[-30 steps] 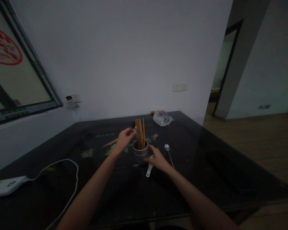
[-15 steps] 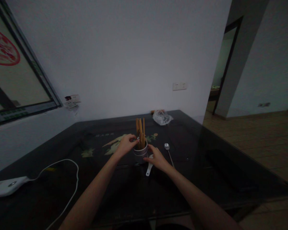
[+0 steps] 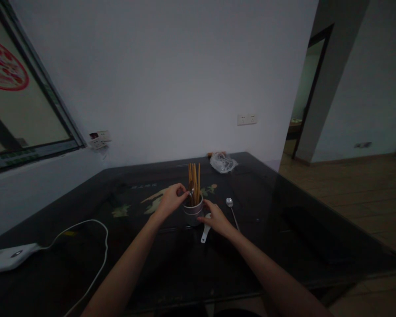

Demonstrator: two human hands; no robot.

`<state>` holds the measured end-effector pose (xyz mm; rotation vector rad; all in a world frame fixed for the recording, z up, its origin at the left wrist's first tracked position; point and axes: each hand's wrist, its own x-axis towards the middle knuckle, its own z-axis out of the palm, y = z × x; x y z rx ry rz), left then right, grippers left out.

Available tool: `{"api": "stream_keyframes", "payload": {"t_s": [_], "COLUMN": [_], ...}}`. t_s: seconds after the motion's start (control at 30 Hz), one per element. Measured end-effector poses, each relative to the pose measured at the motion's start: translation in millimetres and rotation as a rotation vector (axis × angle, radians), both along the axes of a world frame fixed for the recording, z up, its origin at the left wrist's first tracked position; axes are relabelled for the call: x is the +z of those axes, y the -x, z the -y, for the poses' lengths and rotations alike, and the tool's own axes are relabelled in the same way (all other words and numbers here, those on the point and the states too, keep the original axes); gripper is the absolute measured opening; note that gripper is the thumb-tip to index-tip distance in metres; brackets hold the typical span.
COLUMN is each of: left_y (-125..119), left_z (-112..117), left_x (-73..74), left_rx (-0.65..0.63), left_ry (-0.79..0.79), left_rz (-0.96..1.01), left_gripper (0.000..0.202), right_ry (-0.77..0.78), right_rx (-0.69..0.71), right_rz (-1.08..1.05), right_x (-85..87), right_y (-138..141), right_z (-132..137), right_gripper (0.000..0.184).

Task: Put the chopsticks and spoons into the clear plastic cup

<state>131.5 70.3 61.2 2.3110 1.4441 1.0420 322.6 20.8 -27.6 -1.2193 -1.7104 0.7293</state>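
A grey cup [image 3: 192, 215] with a pale rim stands upright on the dark table, holding several wooden chopsticks [image 3: 197, 182]. A metal spoon [image 3: 191, 190] leans among the chopsticks, its bowl up. My left hand [image 3: 172, 200] is beside the spoon at the cup's left rim, with thumb and forefinger slightly apart. My right hand [image 3: 217, 218] grips the cup's right side, thumb toward the front and fingers behind. Under it lies a white spoon [image 3: 205, 233], partly hidden by the hand. Another metal spoon [image 3: 230, 203], long-handled, lies to the right.
A crumpled clear plastic bag [image 3: 223, 164] lies at the table's back edge by the wall. At the left is a white device [image 3: 11, 257] with a white cable [image 3: 107, 240] curving over the table [image 3: 171, 273]. A dark flat object [image 3: 312, 233] lies on the right.
My left hand has drawn slightly left, and its fingers have come off the metal spoon, which now shows more clearly among the chopsticks. The chopsticks shifted slightly right. My right hand stays on the cup.
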Motion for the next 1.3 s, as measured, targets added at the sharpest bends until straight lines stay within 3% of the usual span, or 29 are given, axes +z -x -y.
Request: {"api": "stream_keyframes", "payload": {"t_s": [0.37, 0.63, 0.87, 1.1, 1.3], "left_y": [11.8, 14.4, 18.0, 14.7, 14.2], "left_z": [1.3, 19.3, 28.0, 19.4, 3.2], "left_x": [-10.9, -17.1, -26.4, -40.5, -64.7], "left_rx": [-0.047, -0.03, -0.037, -0.022, -0.002], "left_ry": [0.039, 0.028, 0.006, 0.116, 0.309], "left_rz": [0.143, 0.395, 0.491, 0.645, 0.762], "left_gripper": [0.03, 0.028, 0.028, 0.031, 0.04], "right_ry": [0.015, -0.011, -0.03, -0.022, -0.031], "right_rx": [-0.002, 0.012, 0.011, 0.013, -0.018], "right_rz": [0.002, -0.002, -0.006, 0.027, 0.025], "right_x": [-1.4, 0.6, -0.2, 1.1, 3.3], "right_y": [-0.5, -2.9, -6.5, -13.7, -22.4], "right_z": [-1.5, -1.7, -1.5, -2.7, -4.6], "right_gripper": [0.066, 0.068, 0.069, 0.071, 0.06]}}
